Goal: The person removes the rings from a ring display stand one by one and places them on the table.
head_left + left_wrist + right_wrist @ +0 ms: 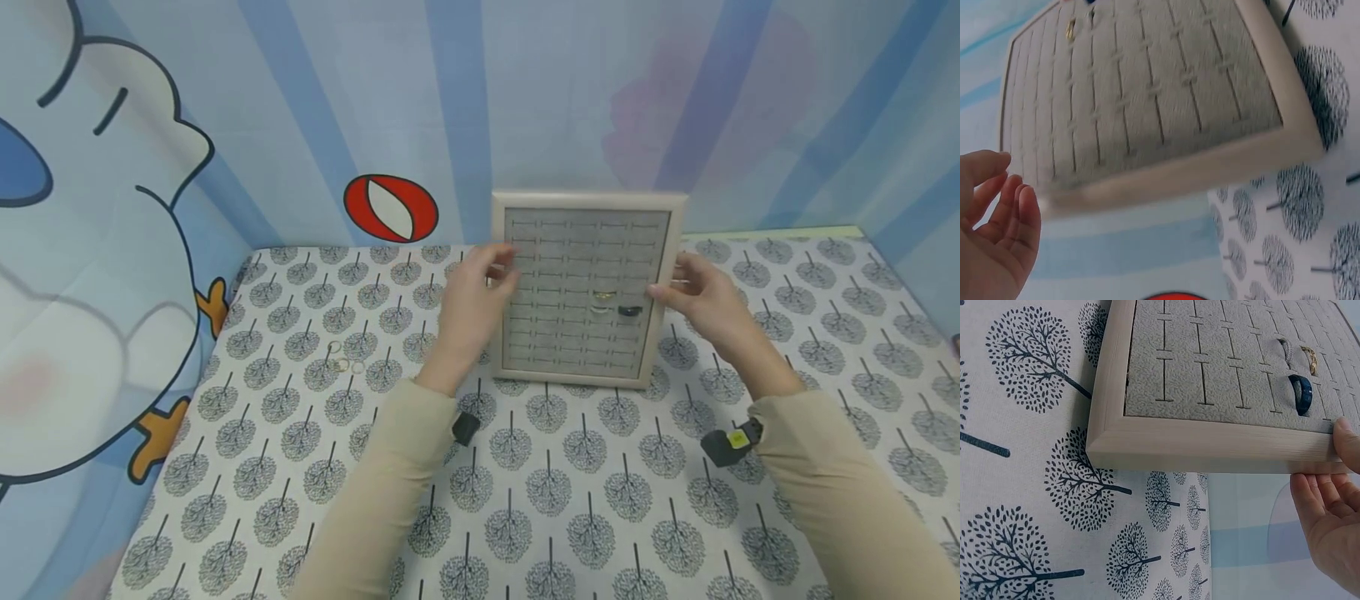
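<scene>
A ring display tray point(588, 201) with a pale wooden frame and grey slotted padding stands upright, tilted slightly back, on the table. My right hand point(708, 302) grips its right edge, thumb at the front and fingers behind. Beside the left edge is my left hand point(474, 304), its fingers loosely bent and holding nothing; whether they touch the frame is hard to tell. Three rings sit in the slots: a gold one point(1312, 360), a silver one point(1287, 352) and a dark blue band point(1302, 394).
Three loose rings point(342, 365) lie on the tree-patterned tablecloth point(547, 492), left of the tray. Behind the table hangs a striped blue backdrop point(390, 100) with cartoon figures. A dark wrist device point(726, 447) shows at the right cuff.
</scene>
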A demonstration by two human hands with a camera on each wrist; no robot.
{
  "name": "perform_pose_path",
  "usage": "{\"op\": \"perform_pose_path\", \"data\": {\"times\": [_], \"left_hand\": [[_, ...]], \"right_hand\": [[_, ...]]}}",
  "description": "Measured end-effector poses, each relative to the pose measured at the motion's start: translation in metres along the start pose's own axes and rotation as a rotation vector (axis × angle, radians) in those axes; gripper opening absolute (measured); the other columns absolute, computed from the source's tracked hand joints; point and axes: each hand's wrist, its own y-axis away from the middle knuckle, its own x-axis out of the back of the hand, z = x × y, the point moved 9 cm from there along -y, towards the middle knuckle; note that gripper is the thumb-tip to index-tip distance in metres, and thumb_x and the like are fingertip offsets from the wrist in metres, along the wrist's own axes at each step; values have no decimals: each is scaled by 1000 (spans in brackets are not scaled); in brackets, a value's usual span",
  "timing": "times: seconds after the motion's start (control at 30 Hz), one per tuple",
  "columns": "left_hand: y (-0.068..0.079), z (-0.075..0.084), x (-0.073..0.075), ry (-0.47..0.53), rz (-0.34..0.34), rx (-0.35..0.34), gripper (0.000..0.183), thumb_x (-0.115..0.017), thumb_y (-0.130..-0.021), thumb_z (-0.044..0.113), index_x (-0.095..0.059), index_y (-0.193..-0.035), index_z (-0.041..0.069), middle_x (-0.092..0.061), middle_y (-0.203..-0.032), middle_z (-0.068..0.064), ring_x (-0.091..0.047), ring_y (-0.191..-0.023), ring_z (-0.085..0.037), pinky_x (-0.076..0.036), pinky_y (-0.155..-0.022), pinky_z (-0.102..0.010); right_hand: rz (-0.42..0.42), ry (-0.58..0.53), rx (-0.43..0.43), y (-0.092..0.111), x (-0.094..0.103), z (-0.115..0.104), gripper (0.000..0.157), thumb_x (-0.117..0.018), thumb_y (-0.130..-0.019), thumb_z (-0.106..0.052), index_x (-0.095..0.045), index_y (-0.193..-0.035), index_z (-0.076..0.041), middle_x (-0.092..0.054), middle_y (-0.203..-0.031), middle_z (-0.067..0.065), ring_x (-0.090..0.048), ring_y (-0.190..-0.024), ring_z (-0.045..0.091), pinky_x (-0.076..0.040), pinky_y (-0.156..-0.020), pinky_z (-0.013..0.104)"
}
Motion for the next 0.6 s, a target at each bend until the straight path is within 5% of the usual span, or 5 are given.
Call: {"op": "perform_pose_path", "data": {"times": [0.33, 0.6], "left_hand": [[14, 25, -62, -67, -114, -74, 28, -60, -92, 16, -62, -120, 14, -66, -113, -1, -63, -99, -12, -53, -85, -19], [17, 30, -84, -15, -114, -52, 25, -61, -91, 14, -63, -116, 13, -66, -107, -1, -62, -96, -11, -51, -81, -13]], "right_hand": [[1, -5, 9, -1, 0, 0, 68, -59, -93, -34, -26, -148, -13, -37, -148, 21, -38, -135, 41, -30, -107, 66], [7, 6, 12, 0, 1, -1, 70, -59, -92, -36, -24, -149, -12, -36, -148, 22, -38, -134, 43, -31, -106, 66]]}}
